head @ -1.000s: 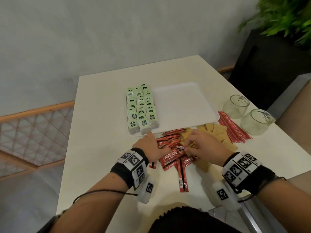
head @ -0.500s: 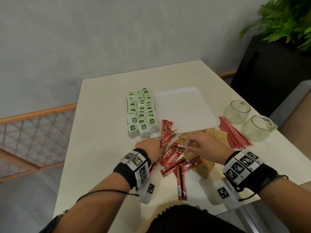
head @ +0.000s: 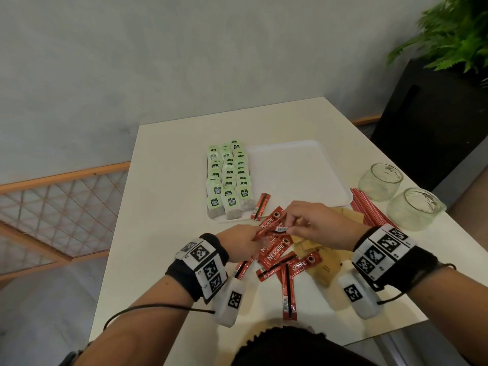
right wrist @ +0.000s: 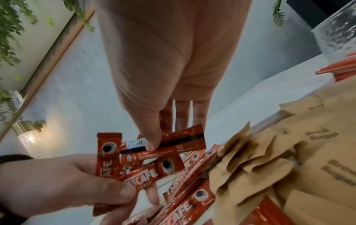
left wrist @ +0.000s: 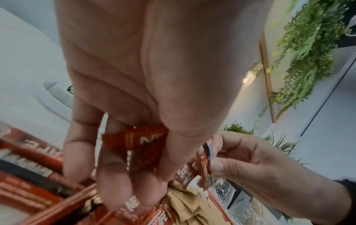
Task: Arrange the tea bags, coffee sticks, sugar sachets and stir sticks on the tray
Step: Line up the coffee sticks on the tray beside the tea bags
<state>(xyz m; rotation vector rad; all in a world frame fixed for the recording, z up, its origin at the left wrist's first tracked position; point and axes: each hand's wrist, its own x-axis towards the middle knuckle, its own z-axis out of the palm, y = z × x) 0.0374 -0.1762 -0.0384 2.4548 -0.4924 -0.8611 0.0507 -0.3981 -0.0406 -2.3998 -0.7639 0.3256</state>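
Note:
The white tray (head: 303,165) carries rows of green tea bags (head: 228,178) on its left side, and one red coffee stick (head: 260,206) lies beside them. Just in front of the tray my left hand (head: 257,233) grips a few coffee sticks (right wrist: 108,159) fanned out. My right hand (head: 289,225) pinches the barcode end of another stick (head: 280,229) right against them. More coffee sticks (head: 280,262) lie loose on the table below the hands. Brown sugar sachets (head: 324,268) lie under my right hand. Red stir sticks (head: 369,210) lie to the right of the tray.
Two empty glass jars (head: 380,178) (head: 414,208) stand at the right, behind the stir sticks. The table's near edge (head: 383,336) runs close to my right wrist. A black planter with a green plant (head: 449,35) stands past the table's far right corner.
One coffee stick now lies on the tray beside the tea bags. My left hand has drawn back from the tray's front edge and meets my right hand above the pile.

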